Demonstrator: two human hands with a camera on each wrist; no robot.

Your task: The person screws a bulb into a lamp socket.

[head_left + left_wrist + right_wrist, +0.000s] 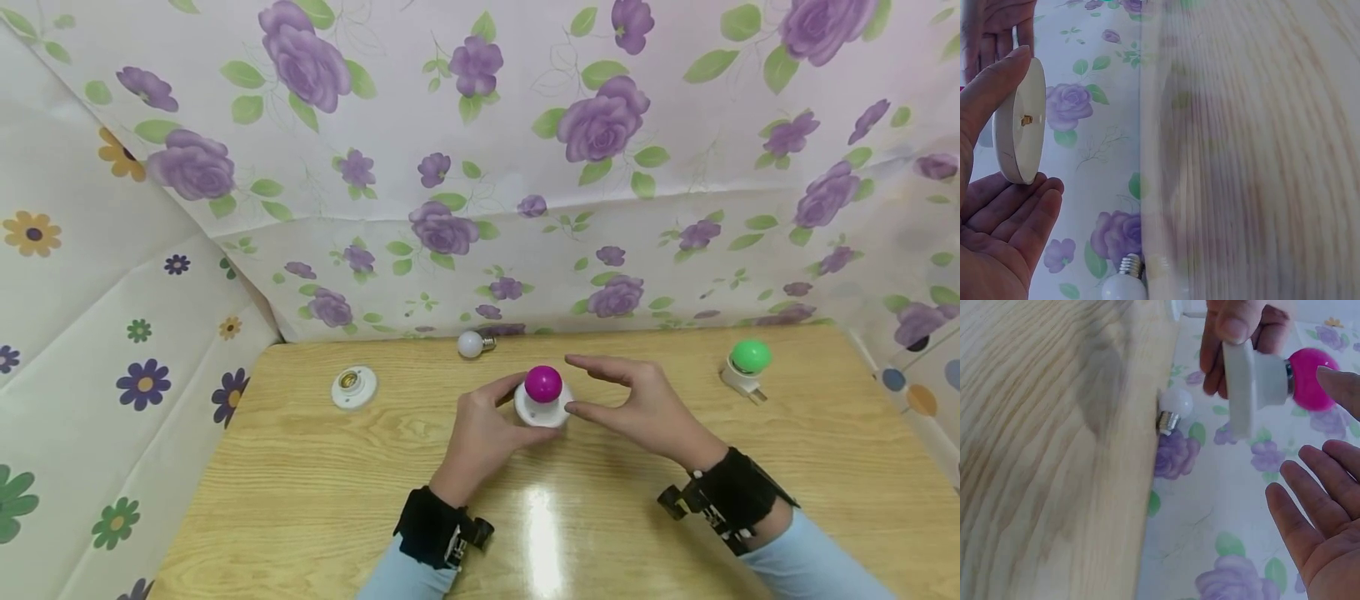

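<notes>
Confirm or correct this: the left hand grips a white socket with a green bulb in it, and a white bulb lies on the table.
Not green: the left hand grips a white socket with a pink bulb in it, as the head view shows. The rest is right.

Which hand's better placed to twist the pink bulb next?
Likely the right hand: it holds nothing and its fingers are spread beside the pink bulb, while the left hand grips the white socket beneath.
</notes>
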